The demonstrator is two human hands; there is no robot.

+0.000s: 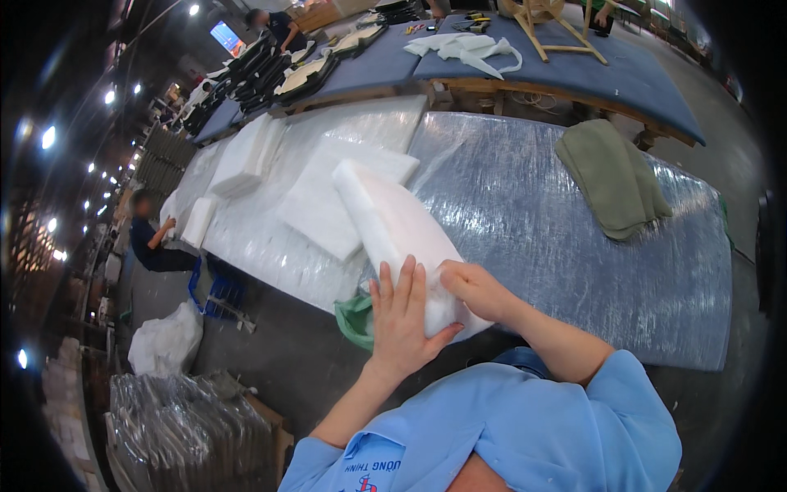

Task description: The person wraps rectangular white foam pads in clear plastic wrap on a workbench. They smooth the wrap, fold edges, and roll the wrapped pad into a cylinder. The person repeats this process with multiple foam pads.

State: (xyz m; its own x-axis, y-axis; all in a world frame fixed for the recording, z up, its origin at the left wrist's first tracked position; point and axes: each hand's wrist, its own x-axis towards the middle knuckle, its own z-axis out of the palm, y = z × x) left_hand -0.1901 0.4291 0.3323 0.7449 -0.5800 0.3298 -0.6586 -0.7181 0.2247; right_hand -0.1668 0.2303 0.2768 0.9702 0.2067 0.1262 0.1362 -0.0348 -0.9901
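A long, thick white wadding pad (402,217) lies slanting across the near edge of the wrapped table. My left hand (403,320) rests flat on its near end, fingers stretched out and thumb spread. My right hand (478,289) is closed on the pad's right edge close by; its fingertips are partly hidden. Under the pad's far part is a flat white wadding sheet (328,193). Green material (355,320) hangs at the table edge, just left of my left hand.
Folded olive cloth (611,176) lies on the plastic-wrapped table (525,205) at the right. White wadding blocks (244,156) are stacked at the left, where a person (152,234) stands. Beyond is a blue-topped bench (639,90) with white cloth and a wooden frame. Wrapped panels (188,426) stand lower left.
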